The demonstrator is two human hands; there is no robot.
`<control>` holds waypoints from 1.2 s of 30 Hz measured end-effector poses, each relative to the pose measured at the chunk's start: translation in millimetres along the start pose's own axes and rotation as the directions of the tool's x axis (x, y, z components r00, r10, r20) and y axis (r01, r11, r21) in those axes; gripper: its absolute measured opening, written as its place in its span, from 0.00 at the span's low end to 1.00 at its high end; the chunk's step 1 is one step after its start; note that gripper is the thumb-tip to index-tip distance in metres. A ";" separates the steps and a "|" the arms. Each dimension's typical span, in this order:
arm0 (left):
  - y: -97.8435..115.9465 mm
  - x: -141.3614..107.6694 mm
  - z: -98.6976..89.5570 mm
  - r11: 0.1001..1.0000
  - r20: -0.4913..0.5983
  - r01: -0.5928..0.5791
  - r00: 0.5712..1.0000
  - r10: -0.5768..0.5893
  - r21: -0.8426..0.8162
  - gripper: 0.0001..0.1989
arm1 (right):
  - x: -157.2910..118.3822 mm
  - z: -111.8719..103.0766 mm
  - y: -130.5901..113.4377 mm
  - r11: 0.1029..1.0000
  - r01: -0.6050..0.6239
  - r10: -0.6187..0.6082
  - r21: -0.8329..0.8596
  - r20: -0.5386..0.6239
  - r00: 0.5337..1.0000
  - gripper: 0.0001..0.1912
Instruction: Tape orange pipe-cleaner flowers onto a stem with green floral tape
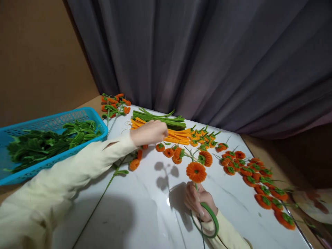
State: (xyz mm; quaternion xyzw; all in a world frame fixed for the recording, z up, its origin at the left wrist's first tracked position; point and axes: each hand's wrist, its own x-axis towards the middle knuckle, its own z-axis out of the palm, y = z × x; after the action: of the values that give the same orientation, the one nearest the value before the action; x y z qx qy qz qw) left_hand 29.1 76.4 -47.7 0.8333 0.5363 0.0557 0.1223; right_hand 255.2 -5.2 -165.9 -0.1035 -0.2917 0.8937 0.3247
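My right hand [200,200] pinches the stem of a flower spray with ribbed orange blooms [196,172] made of fuzzy pipe cleaner. Smaller orange buds [177,155] branch off to its left. A roll of green floral tape [215,221] hangs around the fingers of that hand. Stretched forward, my left hand [150,133] is over a bundle of yellow-orange pipe cleaners [178,136]. Its fingers are curled, and whatever they may hold is hidden. Below that forearm lies a finished-looking stem with green leaves [120,172] and orange buds [135,164].
A blue basket [102,126] with green fuzzy leaves [38,147] stands at the left. Green pipe cleaners [160,119] lie at the back. Small yellow-orange flowers [203,135] and rows of orange flower heads [249,169] lie rightward on the white table [145,214]. A grey curtain [194,58] hangs behind.
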 end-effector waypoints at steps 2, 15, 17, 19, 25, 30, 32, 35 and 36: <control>2.1 25.8 11.5 1.000 0.044 0.008 0.999 -0.009 0.028 0.09 | 0.5 0.3 0.1 1.000 0.009 -0.009 -0.004 0.007 1.000 0.15; -3.0 74.4 59.0 1.000 0.242 -0.028 0.970 0.027 0.002 0.11 | -1.5 -7.8 2.2 0.995 0.000 -0.003 -0.098 -0.032 0.999 0.14; -7.5 73.7 52.6 0.999 0.254 -0.018 0.967 0.028 -0.042 0.12 | -1.6 -6.7 1.7 0.995 0.003 -0.007 -0.103 -0.041 0.999 0.14; -11.5 69.6 43.6 0.995 0.264 0.001 0.964 0.025 -0.100 0.13 | -1.4 -5.4 1.1 0.994 0.005 -0.010 -0.109 -0.050 0.999 0.14; -21.4 47.6 28.7 0.945 0.340 0.087 0.940 0.026 -0.314 0.15 | -0.6 -3.6 0.1 0.993 0.000 -0.008 -0.121 -0.066 0.998 0.15; -28.0 42.0 36.0 0.900 0.376 0.124 0.926 0.046 -0.417 0.15 | -0.3 -3.0 -0.6 0.992 0.000 -0.008 -0.126 -0.061 0.998 0.17; -30.4 43.2 36.7 0.895 0.382 0.125 0.923 0.054 -0.429 0.15 | 0.3 -2.9 -1.3 0.992 -0.003 -0.003 -0.129 -0.052 0.999 0.17; -33.4 44.9 34.6 0.904 0.378 0.115 0.924 0.054 -0.411 0.14 | 1.0 -2.4 -2.3 0.991 -0.007 0.001 -0.132 -0.045 0.999 0.17; -34.1 44.9 33.8 0.910 0.377 0.116 0.925 0.047 -0.397 0.15 | 1.1 -2.0 -2.6 0.991 -0.007 0.001 -0.133 -0.045 0.999 0.17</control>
State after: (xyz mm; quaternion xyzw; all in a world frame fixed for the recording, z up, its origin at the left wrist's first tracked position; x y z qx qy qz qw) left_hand 25.5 125.7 -91.0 0.7737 0.4935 0.0036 0.3973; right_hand 256.4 -2.0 -166.0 -0.1456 -0.3429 0.8705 0.3218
